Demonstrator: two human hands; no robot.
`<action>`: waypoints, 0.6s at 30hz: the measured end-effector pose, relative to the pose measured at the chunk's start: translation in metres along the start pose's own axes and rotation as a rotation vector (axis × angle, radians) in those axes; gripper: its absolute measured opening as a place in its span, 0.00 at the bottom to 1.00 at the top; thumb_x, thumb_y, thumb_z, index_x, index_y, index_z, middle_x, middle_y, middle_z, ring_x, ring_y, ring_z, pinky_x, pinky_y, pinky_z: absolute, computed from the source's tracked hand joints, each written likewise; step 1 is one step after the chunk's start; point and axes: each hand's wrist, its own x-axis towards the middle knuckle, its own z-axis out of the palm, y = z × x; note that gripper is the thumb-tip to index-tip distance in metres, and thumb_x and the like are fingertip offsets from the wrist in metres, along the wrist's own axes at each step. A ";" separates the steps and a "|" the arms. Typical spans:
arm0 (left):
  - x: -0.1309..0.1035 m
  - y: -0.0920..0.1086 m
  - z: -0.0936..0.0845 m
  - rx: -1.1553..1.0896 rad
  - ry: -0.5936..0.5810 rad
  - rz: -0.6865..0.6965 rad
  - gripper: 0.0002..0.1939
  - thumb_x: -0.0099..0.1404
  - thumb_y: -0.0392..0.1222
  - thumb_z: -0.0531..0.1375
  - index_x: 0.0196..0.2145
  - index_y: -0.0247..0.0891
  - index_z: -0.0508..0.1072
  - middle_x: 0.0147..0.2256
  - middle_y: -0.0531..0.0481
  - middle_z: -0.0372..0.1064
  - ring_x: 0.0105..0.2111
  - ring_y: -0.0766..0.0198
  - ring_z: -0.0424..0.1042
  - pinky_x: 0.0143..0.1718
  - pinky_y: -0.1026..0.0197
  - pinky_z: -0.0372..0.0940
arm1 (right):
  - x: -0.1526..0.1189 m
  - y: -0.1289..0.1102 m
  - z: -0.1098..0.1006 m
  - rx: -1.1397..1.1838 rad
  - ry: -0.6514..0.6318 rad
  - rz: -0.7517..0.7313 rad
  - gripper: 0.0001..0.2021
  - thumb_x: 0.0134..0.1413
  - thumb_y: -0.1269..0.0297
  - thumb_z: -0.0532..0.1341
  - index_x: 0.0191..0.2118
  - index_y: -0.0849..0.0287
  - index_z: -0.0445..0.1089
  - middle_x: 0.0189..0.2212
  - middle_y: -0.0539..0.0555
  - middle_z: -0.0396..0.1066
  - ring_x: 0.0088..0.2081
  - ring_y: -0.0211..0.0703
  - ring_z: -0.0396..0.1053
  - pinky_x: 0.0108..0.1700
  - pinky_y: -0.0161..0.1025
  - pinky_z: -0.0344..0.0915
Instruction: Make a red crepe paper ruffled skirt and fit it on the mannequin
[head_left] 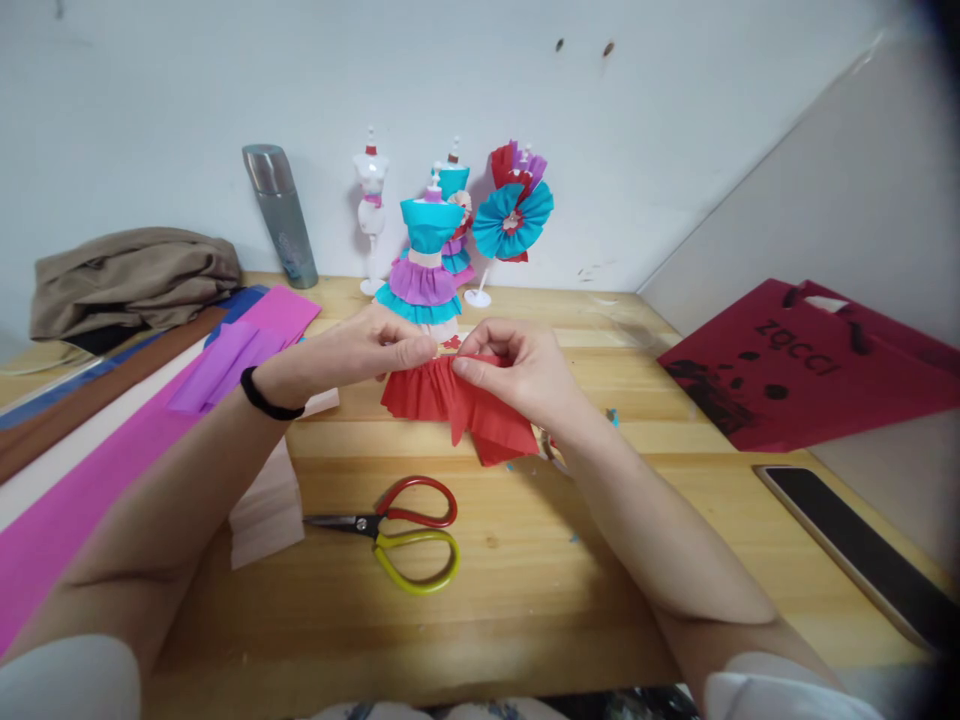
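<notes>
Thumb-and-finger pinches, closed: left hand (394,345) and right hand (514,365) held red ruffled paper (420,392) by its upper edge, before the foremost mannequin (427,275). Step, apparently: gathering; next pleat seemingly called for steady left-hand pressure.

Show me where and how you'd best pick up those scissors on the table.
Probably by the red loop and yellow loop together, coming from the picture's right. The scissors lie flat with these wide rings towards that side, while the pointed blades face left, by the pale paper strip.
</notes>
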 end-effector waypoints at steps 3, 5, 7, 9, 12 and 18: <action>0.002 0.002 0.004 -0.113 -0.089 -0.031 0.24 0.68 0.52 0.54 0.18 0.37 0.59 0.20 0.57 0.50 0.22 0.71 0.53 0.23 0.65 0.50 | 0.000 0.002 0.001 -0.016 -0.022 -0.022 0.10 0.46 0.60 0.66 0.26 0.59 0.68 0.22 0.48 0.68 0.24 0.36 0.61 0.27 0.35 0.56; 0.004 0.002 0.007 -0.137 -0.092 -0.027 0.23 0.67 0.50 0.56 0.19 0.37 0.60 0.20 0.57 0.48 0.22 0.71 0.51 0.22 0.65 0.48 | 0.000 0.004 0.002 -0.036 -0.023 -0.041 0.10 0.47 0.59 0.66 0.26 0.59 0.68 0.23 0.49 0.69 0.25 0.37 0.62 0.28 0.36 0.57; 0.004 0.001 0.008 -0.152 -0.100 -0.038 0.21 0.67 0.48 0.55 0.19 0.37 0.61 0.19 0.57 0.47 0.21 0.71 0.49 0.21 0.65 0.46 | 0.000 0.006 0.002 -0.067 -0.010 -0.060 0.09 0.48 0.59 0.66 0.27 0.59 0.69 0.23 0.50 0.70 0.25 0.37 0.63 0.28 0.36 0.58; 0.004 0.002 0.009 -0.157 -0.098 -0.060 0.20 0.67 0.47 0.55 0.19 0.36 0.62 0.19 0.58 0.47 0.20 0.71 0.49 0.20 0.65 0.46 | 0.000 0.008 0.001 -0.111 0.006 -0.081 0.09 0.48 0.60 0.66 0.28 0.59 0.70 0.23 0.49 0.71 0.26 0.37 0.63 0.29 0.36 0.59; 0.004 0.004 0.012 -0.145 -0.051 -0.064 0.18 0.65 0.46 0.57 0.19 0.36 0.63 0.19 0.57 0.50 0.21 0.71 0.51 0.21 0.65 0.47 | 0.000 0.011 0.001 -0.173 0.022 -0.106 0.08 0.50 0.60 0.66 0.29 0.58 0.71 0.24 0.50 0.72 0.25 0.38 0.64 0.30 0.37 0.60; 0.005 0.004 0.016 -0.122 0.017 -0.085 0.17 0.63 0.44 0.56 0.18 0.36 0.63 0.18 0.57 0.51 0.21 0.72 0.51 0.21 0.66 0.48 | 0.000 0.014 0.002 -0.201 0.009 -0.161 0.07 0.51 0.61 0.65 0.30 0.58 0.72 0.26 0.51 0.74 0.27 0.40 0.66 0.31 0.38 0.61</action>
